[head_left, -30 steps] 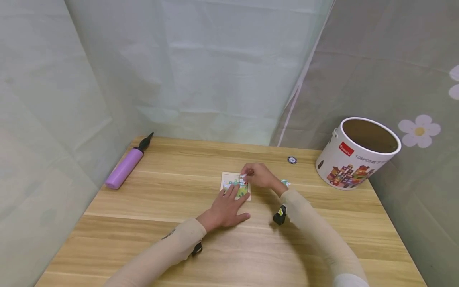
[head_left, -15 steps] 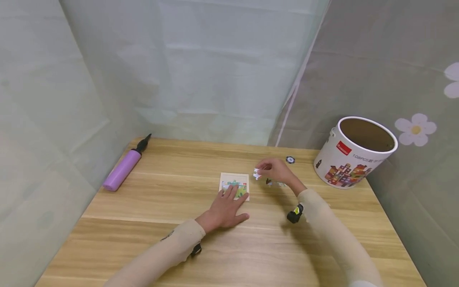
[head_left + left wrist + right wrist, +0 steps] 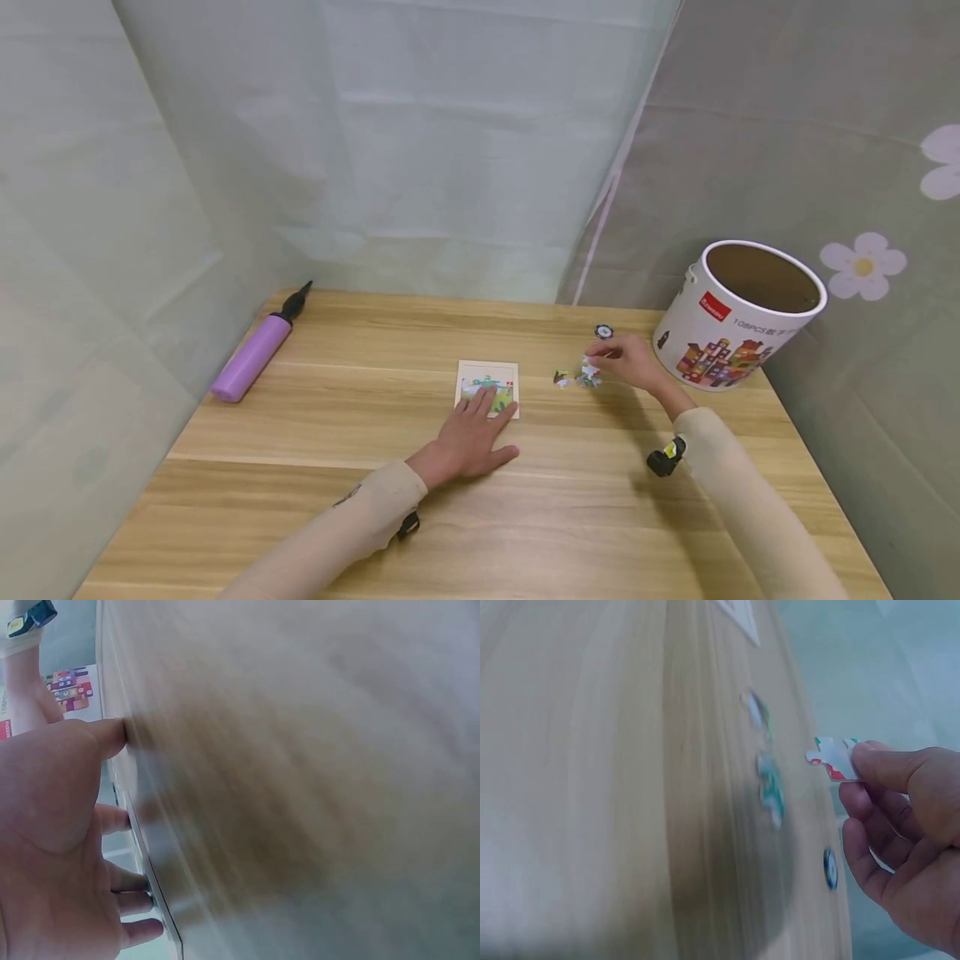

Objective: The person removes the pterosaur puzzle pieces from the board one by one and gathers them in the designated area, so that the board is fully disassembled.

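My left hand (image 3: 470,435) lies flat with spread, straight fingers over the lower part of a small wooden puzzle board (image 3: 467,368). Several joined pieces with a green and white picture show beyond its fingertips; the hand hides the rest. In the left wrist view the fingertips (image 3: 142,930) meet the board's edge. My right hand (image 3: 630,362) pinches a white jigsaw piece (image 3: 834,759) with red and green marks between thumb and fingers, held above the table. Below it lie a brown and green jigsaw piece (image 3: 562,379) and a green and white one (image 3: 771,791).
A dark round chip (image 3: 603,332) lies behind the right hand. At the back right stands a large white bucket (image 3: 697,342) printed with blocks. A purple hand pump (image 3: 253,357) lies along the table's left side. Curtains (image 3: 450,167) hang behind the table.
My right hand has moved away from the board to the right, carrying the jigsaw piece to just over the loose pieces. My left hand has stayed on the board.
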`<state>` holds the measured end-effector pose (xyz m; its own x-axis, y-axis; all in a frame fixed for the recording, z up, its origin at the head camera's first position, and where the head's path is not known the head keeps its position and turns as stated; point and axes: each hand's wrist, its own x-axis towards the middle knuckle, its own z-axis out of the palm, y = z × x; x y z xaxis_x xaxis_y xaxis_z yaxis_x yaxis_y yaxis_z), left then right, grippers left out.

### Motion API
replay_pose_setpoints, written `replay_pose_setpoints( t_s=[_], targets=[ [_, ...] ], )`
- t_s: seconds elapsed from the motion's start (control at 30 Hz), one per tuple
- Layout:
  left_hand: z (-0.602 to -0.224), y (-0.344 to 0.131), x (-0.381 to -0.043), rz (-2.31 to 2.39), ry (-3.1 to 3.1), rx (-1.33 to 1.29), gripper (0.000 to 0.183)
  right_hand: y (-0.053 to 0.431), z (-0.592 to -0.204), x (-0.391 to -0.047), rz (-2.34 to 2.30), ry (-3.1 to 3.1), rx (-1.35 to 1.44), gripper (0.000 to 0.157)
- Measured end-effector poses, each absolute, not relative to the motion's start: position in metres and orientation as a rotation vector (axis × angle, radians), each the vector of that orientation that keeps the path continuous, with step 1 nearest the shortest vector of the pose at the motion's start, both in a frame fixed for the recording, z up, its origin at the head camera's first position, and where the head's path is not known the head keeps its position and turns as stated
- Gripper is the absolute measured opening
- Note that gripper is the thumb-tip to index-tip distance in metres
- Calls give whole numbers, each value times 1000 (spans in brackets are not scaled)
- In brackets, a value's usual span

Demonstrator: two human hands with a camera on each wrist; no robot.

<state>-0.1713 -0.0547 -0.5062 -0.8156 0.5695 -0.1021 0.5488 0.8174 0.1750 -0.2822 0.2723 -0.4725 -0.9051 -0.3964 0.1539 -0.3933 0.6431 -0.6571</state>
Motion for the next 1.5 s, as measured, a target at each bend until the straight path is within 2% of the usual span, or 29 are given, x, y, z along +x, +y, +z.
replay_pose_setpoints(
  t_s=[0.57, 1.5],
  targets=[
    [-502, -55, -172, 252, 2823, 874, 72, 316, -486, -276, -1041, 2816, -521, 13],
    [-501, -54, -169, 235, 2835, 905, 72, 310, -490, -280, -959, 2823, -432, 13]
  ],
)
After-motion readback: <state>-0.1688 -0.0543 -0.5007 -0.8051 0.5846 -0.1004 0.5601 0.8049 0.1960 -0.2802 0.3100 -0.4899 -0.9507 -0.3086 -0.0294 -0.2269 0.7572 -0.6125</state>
